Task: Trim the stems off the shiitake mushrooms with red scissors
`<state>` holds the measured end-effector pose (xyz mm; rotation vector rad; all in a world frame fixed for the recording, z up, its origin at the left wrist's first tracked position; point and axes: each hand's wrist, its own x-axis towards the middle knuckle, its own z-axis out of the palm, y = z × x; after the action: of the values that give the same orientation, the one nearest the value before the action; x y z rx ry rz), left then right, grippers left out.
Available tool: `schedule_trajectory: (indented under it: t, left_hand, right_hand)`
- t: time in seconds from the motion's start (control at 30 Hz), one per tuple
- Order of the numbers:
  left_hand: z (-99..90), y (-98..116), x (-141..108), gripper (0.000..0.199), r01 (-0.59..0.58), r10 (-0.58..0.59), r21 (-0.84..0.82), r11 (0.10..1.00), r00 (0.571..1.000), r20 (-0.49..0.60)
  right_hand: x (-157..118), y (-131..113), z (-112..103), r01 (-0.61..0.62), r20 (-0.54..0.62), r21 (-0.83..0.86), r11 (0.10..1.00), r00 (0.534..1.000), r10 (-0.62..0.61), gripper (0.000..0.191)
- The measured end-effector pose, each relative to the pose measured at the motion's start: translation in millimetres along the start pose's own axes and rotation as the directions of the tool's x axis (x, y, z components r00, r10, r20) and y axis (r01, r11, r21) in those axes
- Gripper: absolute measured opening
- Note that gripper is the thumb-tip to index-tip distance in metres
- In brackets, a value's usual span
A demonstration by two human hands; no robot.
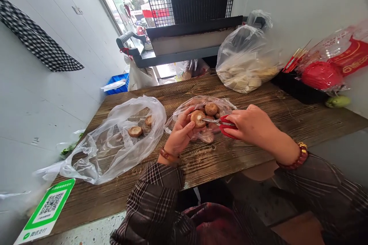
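My left hand (180,133) pinches, my right hand (250,124) grips: one slip could nick me.
Left fingers are clamped on a brown mushroom (196,119), underside turned up, above the bag of mushrooms (229,104); the right ones are closed round the red-handled scissors (212,121), tips at the pale stem (touching or just beside it, I can't tell). If the cap rolls, I'd expect the point to skid toward my left thumb or gouge the flesh. Further left, the open bag (159,113) holds two mushrooms (135,131); its loose rim could flop over them.
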<state>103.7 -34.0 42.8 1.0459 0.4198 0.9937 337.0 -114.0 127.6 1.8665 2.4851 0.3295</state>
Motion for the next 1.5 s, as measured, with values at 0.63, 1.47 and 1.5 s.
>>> schedule_trajectory:
  t: [0.63,1.47,1.5]
  left_hand:
    - [4.5,-7,-1,0.048,0.027,-0.025,-0.023,0.999,0.998,0.065]
    - [2.6,-11,2,0.070,-0.142,0.143,0.070,0.987,0.990,-0.014]
    - [2.9,-11,2,0.068,-0.137,0.138,0.074,0.988,0.990,-0.008]
  right_hand:
    - [-15,14,10,0.052,0.010,0.087,0.995,0.999,-0.053,0.032]
    - [-13,-2,13,-0.136,0.171,0.359,0.923,0.982,0.078,0.038]
    - [-12,-3,12,-0.143,0.187,0.362,0.921,0.979,0.079,0.038]
